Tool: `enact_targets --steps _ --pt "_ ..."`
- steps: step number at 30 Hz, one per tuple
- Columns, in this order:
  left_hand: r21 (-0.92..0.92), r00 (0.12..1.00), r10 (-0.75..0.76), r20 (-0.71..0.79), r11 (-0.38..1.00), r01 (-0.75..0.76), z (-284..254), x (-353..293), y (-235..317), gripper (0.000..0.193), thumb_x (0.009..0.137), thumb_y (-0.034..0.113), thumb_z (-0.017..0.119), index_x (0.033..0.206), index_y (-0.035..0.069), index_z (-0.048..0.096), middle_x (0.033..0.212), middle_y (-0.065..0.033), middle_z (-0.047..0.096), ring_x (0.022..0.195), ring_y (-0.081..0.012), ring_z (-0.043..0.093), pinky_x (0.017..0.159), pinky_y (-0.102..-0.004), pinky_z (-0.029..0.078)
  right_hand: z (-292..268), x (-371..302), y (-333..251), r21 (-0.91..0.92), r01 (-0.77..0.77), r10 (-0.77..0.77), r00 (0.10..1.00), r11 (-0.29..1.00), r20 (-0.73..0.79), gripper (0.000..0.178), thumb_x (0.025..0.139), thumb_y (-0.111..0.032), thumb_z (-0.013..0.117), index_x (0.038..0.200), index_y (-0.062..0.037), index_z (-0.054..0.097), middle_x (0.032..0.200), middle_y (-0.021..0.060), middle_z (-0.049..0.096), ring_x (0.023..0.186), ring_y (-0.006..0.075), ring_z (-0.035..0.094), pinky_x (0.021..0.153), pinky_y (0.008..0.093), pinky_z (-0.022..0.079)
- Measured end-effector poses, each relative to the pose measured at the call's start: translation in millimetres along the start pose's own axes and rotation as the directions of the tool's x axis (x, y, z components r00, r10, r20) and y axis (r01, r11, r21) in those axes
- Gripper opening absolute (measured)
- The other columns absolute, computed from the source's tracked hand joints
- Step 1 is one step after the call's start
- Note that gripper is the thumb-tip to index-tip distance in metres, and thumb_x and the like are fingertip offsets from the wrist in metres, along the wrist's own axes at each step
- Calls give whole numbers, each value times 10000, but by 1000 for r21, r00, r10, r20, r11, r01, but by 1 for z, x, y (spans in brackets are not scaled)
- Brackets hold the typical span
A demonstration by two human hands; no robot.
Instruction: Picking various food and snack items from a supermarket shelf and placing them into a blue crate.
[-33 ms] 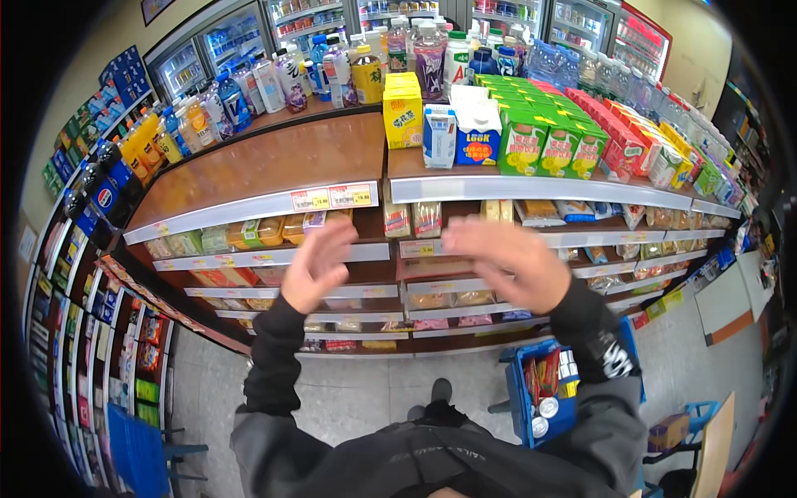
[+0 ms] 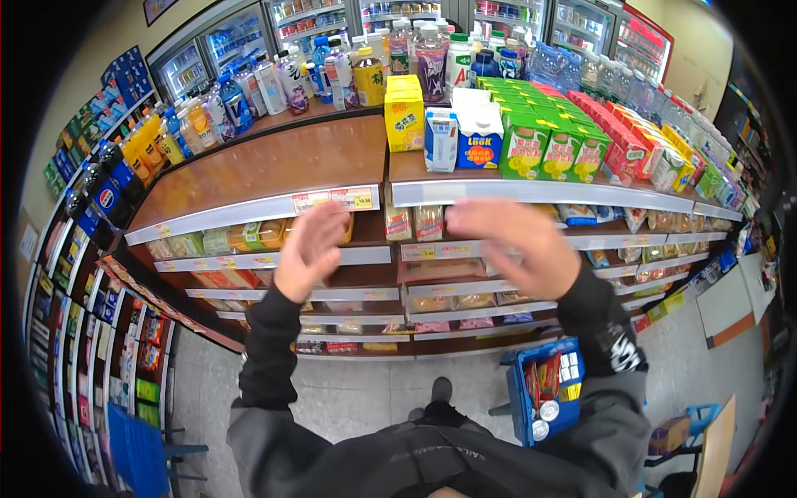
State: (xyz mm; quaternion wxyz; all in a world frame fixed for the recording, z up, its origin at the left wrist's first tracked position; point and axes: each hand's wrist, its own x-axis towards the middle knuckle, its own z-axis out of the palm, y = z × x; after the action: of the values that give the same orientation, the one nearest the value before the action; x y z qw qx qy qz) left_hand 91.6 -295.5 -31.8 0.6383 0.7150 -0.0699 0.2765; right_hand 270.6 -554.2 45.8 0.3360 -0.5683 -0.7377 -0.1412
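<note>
Both of my hands are raised in front of the shelf unit, palms turned roughly toward each other, with nothing in either. My left hand (image 2: 310, 252) has its fingers up and its thumb apart, before the price-label strip (image 2: 256, 207) of the bare brown top shelf (image 2: 266, 162). My right hand (image 2: 519, 247) stretches its slightly blurred fingers leftward, thumb apart below. It hides part of the packaged breads on the second shelf. Above it stand a blue-and-white carton (image 2: 479, 148), a narrow light-blue carton (image 2: 440, 139), yellow drink boxes (image 2: 404, 120) and green drink cartons (image 2: 525, 148).
Rows of bottles (image 2: 369, 79) line the back of the top shelf, before glass-door coolers (image 2: 307, 23). At my lower right a blue basket (image 2: 516, 390) holds cans and packages. A blue stool (image 2: 137, 448) stands lower left, near stocked side shelves (image 2: 108, 349).
Both hands have shifted slightly upward and a little apart, still empty. The goods on the shelves and the basket have not moved.
</note>
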Motion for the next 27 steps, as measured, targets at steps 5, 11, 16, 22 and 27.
enact_targets --steps 5,11,16,22,27 --pt "250 996 75 -44 966 -62 -22 99 17 933 708 162 722 1365 15 76 1392 -234 188 1303 -307 212 1057 -395 206 -47 65 48 -318 13 17 996 948 91 330 840 -133 515 1164 -67 510 1190 156 509 1153 300 444 943 376 363" --pt "803 989 -148 -16 588 101 -34 205 -34 1267 569 525 749 1315 -135 -34 1363 -352 94 1312 -362 122 1067 -338 145 -49 140 125 -469 -184 400 817 864 416 454 889 -386 435 1176 -40 495 1146 188 531 1086 311 492 905 367 388" --pt "599 961 -246 129 792 122 -28 239 -56 1265 615 365 788 1289 -111 -172 1297 -242 319 1221 -271 328 1013 -308 265 -32 181 161 -594 -178 544 657 785 522 804 784 -661 374 1198 20 476 1118 222 544 1059 319 520 881 358 405" --pt "463 953 -148 263 886 9 -31 247 -73 1081 635 372 777 1293 -81 48 1154 -171 479 1110 -221 447 982 -291 305 -4 203 168 -634 -141 609 494 761 621 947 663 -715 495 1246 26 415 1120 214 543 1047 297 531 870 348 414" --pt "395 938 -163 306 918 30 -26 251 -82 944 664 336 764 1275 -23 140 1175 -142 437 1108 -213 445 941 -295 361 6 205 174 -675 -77 609 515 734 604 977 643 -696 533 1331 -40 310 1179 197 514 1081 302 511 908 339 398"
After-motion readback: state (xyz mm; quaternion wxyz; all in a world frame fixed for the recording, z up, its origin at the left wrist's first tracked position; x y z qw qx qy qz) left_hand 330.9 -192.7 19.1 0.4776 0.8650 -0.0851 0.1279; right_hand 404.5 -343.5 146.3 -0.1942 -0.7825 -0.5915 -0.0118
